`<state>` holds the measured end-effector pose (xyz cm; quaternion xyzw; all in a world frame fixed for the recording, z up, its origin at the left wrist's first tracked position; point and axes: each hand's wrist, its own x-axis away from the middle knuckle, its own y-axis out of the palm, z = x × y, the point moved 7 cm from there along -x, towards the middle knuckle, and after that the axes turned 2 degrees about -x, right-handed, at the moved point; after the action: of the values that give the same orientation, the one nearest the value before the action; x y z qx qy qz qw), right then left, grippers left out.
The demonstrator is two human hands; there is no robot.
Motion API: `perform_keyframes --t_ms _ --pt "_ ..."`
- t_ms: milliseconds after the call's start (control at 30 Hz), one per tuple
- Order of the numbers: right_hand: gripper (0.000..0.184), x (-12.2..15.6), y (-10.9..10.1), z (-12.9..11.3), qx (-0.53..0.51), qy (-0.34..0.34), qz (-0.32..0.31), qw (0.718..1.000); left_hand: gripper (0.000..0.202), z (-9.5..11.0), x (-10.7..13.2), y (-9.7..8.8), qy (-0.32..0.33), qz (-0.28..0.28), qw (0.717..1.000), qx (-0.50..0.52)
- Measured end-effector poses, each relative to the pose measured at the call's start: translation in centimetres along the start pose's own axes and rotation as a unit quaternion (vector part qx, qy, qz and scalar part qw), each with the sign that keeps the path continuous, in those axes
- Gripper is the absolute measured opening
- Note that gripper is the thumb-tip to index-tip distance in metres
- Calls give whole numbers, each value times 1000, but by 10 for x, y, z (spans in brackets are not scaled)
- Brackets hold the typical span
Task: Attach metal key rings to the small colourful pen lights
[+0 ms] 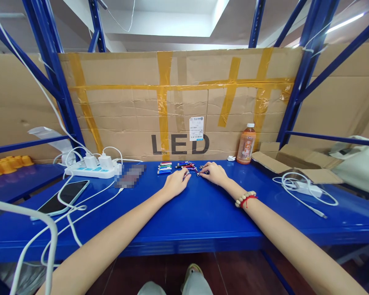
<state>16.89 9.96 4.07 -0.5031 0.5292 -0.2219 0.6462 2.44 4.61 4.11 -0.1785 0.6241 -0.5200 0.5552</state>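
Note:
My left hand is over the blue tabletop with its thumb and fingers drawn together. What lies between them is too small to name. Facing it, my right hand has its fingertips pinched at small silvery bits that I cannot make out clearly. Between and beyond the hands is a loose pile of small, shiny pen-like cylinders, mostly blue and red. Left of this pile, several similar cylinders lie side by side in a neat stack, green, red and blue with silver ends.
On the left are a white power strip with chargers, trailing white cables and a phone. A drink bottle stands at the back right, near an open carton and a coiled white cable. Cardboard forms the back.

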Motion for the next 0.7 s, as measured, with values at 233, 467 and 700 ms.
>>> perform_keyframes --t_ms 233,467,700 --pt "19 -1 1 -6 -21 -59 0 998 21 0 0 0 -1 -3 1000 -1" --pt "13 2 -7 -8 -25 -34 10 999 21 2 0 0 5 -5 1000 -8" --pt "17 0 -5 -11 -56 -91 25 994 20 3 1 0 17 -5 1000 -7"
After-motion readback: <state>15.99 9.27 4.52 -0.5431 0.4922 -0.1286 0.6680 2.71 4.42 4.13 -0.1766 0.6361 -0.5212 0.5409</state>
